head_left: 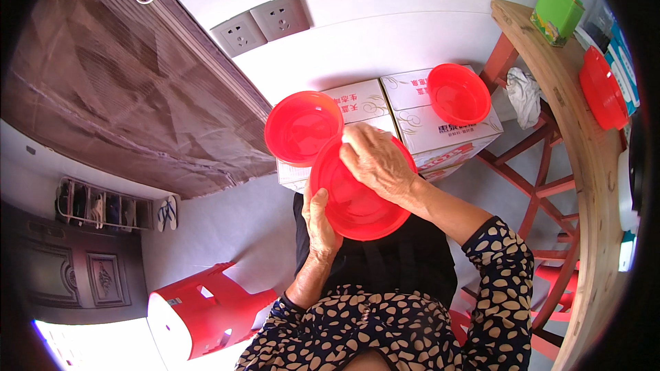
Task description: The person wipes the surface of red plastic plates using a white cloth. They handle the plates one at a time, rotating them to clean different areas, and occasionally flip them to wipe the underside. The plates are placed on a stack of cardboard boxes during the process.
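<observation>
In front of my body I hold a red plastic basin (361, 207) tilted, its inside facing up. My left hand (320, 223) is closed on its left rim, thumb on the edge. Across the basin's far left part lies my right hand (377, 161), fingers curled down at the rim; what they grip, if anything, is hidden. Beyond stands a second red basin (302, 127) on a white carton (361, 99), just touching or overlapped by the held one. A third red basin (459, 93) sits on the other white carton (447, 139) to the right.
A wooden table (597, 185) runs along the right, bearing a green tin (557, 10) and another red basin (605, 89). Beneath it are red-brown stool legs (540, 196) and a white cloth (524, 98). At left are a red plastic stool (206, 309) and a brown curtain (130, 89).
</observation>
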The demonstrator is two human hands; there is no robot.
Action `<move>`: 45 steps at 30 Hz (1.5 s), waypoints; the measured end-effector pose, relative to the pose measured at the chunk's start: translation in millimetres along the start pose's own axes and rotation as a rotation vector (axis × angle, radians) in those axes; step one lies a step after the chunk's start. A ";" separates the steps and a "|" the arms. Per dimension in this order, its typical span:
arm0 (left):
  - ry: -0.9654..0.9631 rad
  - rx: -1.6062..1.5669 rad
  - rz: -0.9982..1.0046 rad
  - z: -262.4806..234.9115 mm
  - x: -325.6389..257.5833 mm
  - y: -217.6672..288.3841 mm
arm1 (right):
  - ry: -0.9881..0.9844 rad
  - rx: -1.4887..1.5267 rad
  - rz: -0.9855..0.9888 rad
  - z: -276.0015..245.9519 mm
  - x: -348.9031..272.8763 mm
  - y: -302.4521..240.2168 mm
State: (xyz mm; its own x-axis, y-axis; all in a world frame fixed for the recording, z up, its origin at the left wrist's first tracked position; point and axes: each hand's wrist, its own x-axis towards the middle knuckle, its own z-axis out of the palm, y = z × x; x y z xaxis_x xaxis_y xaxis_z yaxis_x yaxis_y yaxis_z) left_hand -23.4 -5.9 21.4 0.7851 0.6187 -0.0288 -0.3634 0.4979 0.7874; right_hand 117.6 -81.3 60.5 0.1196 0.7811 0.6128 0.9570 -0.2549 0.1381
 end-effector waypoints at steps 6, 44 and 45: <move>0.057 0.093 0.103 0.5 -1.0 -2.1 | -0.179 -0.027 0.201 -9.3 -41.8 -10.6; 0.151 -0.139 0.011 -29.3 -3.1 -26.3 | 0.068 1.106 0.732 20.1 1.5 -76.0; 0.172 -0.134 0.003 -33.8 -2.6 -27.4 | 0.039 1.116 0.677 18.5 -0.3 -78.0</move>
State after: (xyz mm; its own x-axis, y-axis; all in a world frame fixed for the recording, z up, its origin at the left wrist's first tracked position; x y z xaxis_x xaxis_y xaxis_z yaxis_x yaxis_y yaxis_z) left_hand -32.4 -0.6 -20.9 0.6909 0.7092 -0.1406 -0.4382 0.5654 0.6987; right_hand 47.9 -51.1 35.2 0.6713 0.6631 0.3311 0.4147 0.0342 -0.9093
